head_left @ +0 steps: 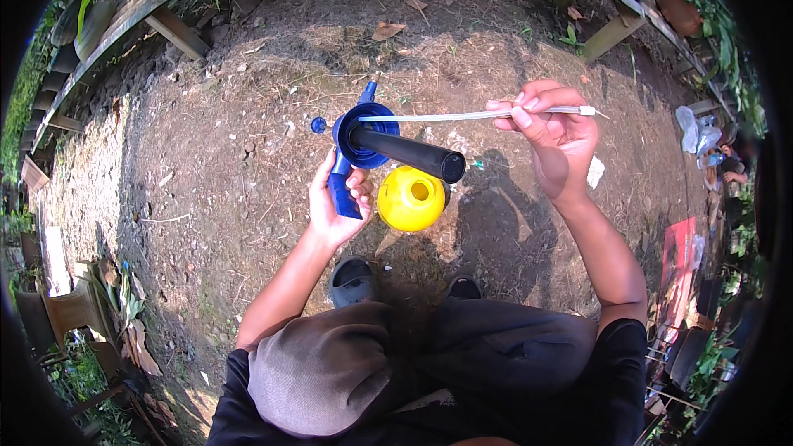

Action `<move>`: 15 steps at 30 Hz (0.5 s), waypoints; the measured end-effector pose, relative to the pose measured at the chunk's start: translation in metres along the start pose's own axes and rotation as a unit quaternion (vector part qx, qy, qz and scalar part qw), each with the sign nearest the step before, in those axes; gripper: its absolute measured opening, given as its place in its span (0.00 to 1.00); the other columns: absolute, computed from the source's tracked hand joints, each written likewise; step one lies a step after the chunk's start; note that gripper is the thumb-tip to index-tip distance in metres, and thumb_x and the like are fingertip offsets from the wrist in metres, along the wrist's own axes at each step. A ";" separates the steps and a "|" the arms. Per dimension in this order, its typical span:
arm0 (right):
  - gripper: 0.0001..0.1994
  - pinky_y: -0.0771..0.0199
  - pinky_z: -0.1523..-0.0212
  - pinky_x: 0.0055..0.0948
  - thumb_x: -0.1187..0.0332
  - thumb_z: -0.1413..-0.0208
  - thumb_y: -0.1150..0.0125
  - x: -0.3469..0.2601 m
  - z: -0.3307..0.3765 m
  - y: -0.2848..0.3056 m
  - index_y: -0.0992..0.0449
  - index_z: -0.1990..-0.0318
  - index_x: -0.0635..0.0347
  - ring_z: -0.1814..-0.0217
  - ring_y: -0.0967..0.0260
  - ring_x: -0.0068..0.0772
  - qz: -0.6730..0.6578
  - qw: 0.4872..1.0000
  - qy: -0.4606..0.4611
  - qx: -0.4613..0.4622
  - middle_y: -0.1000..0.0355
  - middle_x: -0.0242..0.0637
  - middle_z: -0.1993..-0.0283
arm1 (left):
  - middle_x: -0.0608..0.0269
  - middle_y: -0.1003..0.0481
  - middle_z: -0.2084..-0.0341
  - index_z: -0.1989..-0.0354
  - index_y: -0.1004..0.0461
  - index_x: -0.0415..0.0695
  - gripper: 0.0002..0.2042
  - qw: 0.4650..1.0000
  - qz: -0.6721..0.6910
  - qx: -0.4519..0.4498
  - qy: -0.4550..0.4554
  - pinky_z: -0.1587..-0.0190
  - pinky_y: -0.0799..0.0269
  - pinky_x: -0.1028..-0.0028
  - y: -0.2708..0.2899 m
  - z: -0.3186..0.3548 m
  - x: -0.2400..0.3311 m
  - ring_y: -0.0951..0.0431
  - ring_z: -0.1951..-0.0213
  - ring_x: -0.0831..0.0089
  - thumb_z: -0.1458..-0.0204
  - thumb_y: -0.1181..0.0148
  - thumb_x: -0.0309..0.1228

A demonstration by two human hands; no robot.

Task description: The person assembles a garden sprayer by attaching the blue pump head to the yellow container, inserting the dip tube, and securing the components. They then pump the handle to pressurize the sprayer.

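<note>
My left hand (324,211) is closed around the handle of a blue sprayer head (342,186), tilted so its round collar faces me. A black cylinder (413,154) sticks out of the collar toward the lower right. Beside it, a thin translucent tube (446,118) runs from the collar across to my right hand (566,136). There my thumb and fingers pinch it near its whitish end piece (587,111). Below the cylinder is a round yellow bottle (403,208), upright on the ground with its mouth uncovered. A small blue knob (318,125) shows left of the collar.
My sandalled feet (353,281) are just below the bottle on bare soil. Wooden plank rails (172,31) with potted plants curve around the far edge. Clear plastic bags (698,130) and a red sheet (679,256) lie at the right.
</note>
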State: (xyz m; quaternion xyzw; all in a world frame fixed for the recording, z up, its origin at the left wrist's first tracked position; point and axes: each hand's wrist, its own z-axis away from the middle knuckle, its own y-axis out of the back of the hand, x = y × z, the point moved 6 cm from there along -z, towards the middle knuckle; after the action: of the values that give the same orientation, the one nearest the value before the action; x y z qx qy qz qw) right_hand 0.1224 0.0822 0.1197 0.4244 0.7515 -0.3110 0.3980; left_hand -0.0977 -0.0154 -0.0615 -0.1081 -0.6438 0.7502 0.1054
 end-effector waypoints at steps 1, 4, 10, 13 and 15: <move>0.06 0.15 0.55 0.30 0.85 0.44 0.43 0.001 0.001 -0.001 0.30 0.61 0.68 0.53 0.23 0.45 0.006 1.000 0.000 -0.002 0.33 0.44 0.57 | 0.65 0.37 0.79 0.51 0.32 0.42 0.22 1.000 -0.003 -0.002 0.000 0.69 0.22 0.69 0.000 0.000 0.000 0.30 0.78 0.74 0.35 0.59 0.50; 0.06 0.15 0.55 0.29 0.85 0.44 0.43 0.005 0.004 -0.001 0.30 0.61 0.68 0.53 0.23 0.44 0.016 1.000 0.003 -0.006 0.33 0.43 0.57 | 0.65 0.36 0.79 0.52 0.32 0.42 0.22 1.000 -0.005 0.013 -0.001 0.69 0.22 0.70 0.000 0.002 -0.001 0.30 0.78 0.74 0.35 0.58 0.50; 0.07 0.15 0.54 0.29 0.86 0.45 0.43 0.004 0.003 -0.002 0.30 0.61 0.68 0.54 0.23 0.41 0.019 1.000 0.004 -0.002 0.33 0.43 0.57 | 0.65 0.36 0.79 0.53 0.32 0.42 0.21 1.000 -0.004 0.010 -0.006 0.69 0.22 0.70 0.000 0.002 0.001 0.30 0.78 0.74 0.35 0.58 0.50; 0.08 0.16 0.55 0.27 0.87 0.46 0.42 0.005 0.004 0.001 0.30 0.61 0.69 0.54 0.23 0.38 0.038 0.999 0.016 -0.002 0.32 0.43 0.56 | 0.65 0.36 0.79 0.54 0.32 0.41 0.22 1.000 -0.006 0.017 -0.007 0.69 0.22 0.70 -0.001 0.002 0.000 0.30 0.78 0.74 0.35 0.58 0.50; 0.07 0.17 0.57 0.25 0.85 0.47 0.39 0.005 0.007 0.002 0.29 0.62 0.68 0.55 0.23 0.35 0.062 0.998 0.018 0.012 0.30 0.43 0.57 | 0.65 0.36 0.79 0.54 0.31 0.42 0.21 1.000 -0.013 0.024 -0.011 0.70 0.22 0.70 -0.003 0.002 0.000 0.30 0.78 0.74 0.35 0.59 0.50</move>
State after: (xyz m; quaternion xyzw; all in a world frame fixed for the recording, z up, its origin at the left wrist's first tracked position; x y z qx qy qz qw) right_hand 0.1247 0.0795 0.1122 0.4806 0.7269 -0.2872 0.3977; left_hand -0.0979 -0.0166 -0.0581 -0.0886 -0.6277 0.7655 0.1102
